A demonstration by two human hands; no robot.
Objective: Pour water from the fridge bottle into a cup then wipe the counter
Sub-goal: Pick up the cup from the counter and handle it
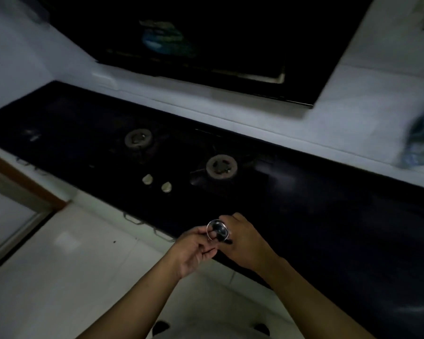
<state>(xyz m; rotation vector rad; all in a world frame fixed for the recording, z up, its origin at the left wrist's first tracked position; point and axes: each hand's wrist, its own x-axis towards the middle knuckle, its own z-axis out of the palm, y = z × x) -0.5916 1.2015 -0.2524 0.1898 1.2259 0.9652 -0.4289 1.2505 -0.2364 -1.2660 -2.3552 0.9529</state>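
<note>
Centrally, low in the head view, both hands meet on a small clear glass cup [217, 230] held just above the near edge of the black counter [328, 216]. The cup lies tilted, its round rim turned up towards the camera. The right hand [246, 243] grips the cup's body, with its fingers curled round the far side. The left hand [196, 250] pinches the rim between the thumb and the curled fingers. Both forearms rise from the bottom edge of the view and converge on the cup.

A gas hob is set into the counter beyond the hands. Its left burner [138, 138] lies farther back and its right burner [221, 166] lies nearer. Two pale knobs [147, 179] sit side by side between the burners and the counter's front edge. A dark range hood [206, 45] hangs above the hob against the pale tiled wall [353, 94].

At the right edge, where counter and wall meet, is a blurred pale object [421, 143]; what it is cannot be told. Light floor tiles [71, 253] fill the lower left, bounded by a brown door frame [22, 182]. The scene is dim and softened by motion blur.
</note>
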